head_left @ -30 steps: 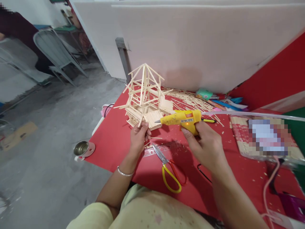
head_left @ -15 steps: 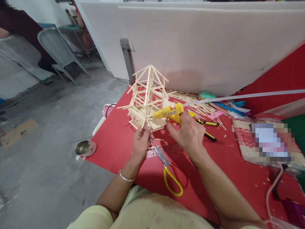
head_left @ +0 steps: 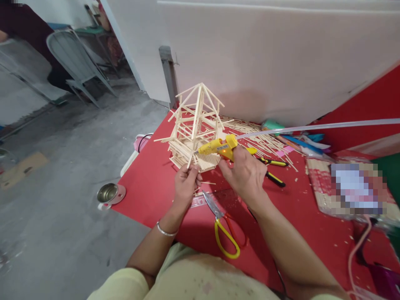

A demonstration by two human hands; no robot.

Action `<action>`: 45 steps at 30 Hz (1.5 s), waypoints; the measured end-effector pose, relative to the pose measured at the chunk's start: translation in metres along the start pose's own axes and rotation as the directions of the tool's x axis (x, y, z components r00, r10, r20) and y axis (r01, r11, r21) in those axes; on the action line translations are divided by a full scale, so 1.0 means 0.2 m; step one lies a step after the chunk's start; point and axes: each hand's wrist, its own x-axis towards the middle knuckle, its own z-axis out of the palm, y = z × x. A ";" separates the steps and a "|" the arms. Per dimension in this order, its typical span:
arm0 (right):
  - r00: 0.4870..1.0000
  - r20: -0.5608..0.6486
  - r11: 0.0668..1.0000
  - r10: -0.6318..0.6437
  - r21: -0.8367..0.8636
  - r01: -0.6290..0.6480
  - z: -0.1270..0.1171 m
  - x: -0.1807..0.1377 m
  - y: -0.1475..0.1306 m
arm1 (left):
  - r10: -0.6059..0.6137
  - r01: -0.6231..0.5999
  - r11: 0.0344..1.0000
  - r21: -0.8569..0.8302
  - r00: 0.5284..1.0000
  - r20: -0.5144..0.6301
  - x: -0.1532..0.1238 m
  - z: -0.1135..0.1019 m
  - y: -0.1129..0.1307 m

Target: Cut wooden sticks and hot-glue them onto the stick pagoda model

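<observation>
A small house frame [head_left: 200, 112] built of thin wooden sticks stands on the red table [head_left: 142, 183]. In front of its base, my left hand [head_left: 187, 181] is closed on a short wooden stick [head_left: 190, 159] between thumb and fingers. My right hand [head_left: 246, 173] grips a yellow hot glue gun [head_left: 218, 146], a long clear glue stick [head_left: 300, 127] running out of its back. The nozzle points left, at or very close to the stick in my left hand; contact cannot be made out. Scissors [head_left: 223, 227] with yellow and red handles lie below my hands.
Loose sticks [head_left: 265, 139] are heaped behind the glue gun. Black and yellow pliers handles [head_left: 275, 179] show right of my right hand. A metal cup [head_left: 111, 194] sits at the table's left edge. Bundled sticks [head_left: 318, 179] in plastic lie right. A chair [head_left: 71, 58] stands far left.
The glue gun has shifted slightly left, bringing its nozzle nearer the stick in my left hand. The camera view has moved a little; both hands keep their grips.
</observation>
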 end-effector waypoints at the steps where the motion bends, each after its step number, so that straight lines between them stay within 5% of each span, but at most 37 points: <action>1: 1.000 0.008 1.000 0.002 0.000 -0.002 0.00 0.00 0.00 | 0.003 -0.003 1.000 0.000 1.000 0.004 0.00 0.00 0.00; 45: 0.996 0.082 1.000 0.014 0.011 -0.015 -0.03 -0.06 0.04 | 0.045 -0.045 0.999 0.004 0.998 0.040 0.01 0.02 0.03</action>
